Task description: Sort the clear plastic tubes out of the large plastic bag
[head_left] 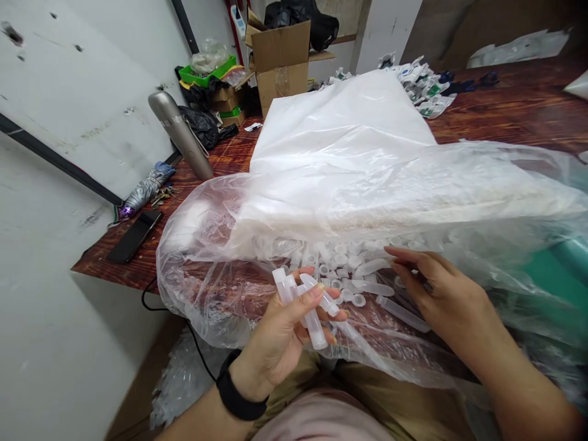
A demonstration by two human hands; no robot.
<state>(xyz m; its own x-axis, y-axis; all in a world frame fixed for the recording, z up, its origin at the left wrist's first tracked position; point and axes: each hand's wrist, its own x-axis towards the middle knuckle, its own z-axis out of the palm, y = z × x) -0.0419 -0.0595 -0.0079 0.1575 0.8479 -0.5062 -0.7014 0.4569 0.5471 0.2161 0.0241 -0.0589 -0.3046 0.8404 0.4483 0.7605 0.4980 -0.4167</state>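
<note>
My left hand (289,324), with a black band at the wrist, is closed around several translucent white plastic tubes (315,327) above the pile. They point in different directions between thumb and fingers. My right hand (441,294) reaches into the pile from the right, fingertips pinched at the end of a curved plastic tube (373,266). Small white ring-like caps (358,300) and more tubes lie between the hands. One longer tube (403,314) rests just beside my right hand. Clear plastic sheeting (206,306) spreads under and around the pile.
Behind the pile lies a large white plastic bag (340,128). On the left of the wooden table (96,263) are a phone (135,236), keys, a folded umbrella (149,187) and a grey flask (181,135). A cardboard box (282,64) stands at the back.
</note>
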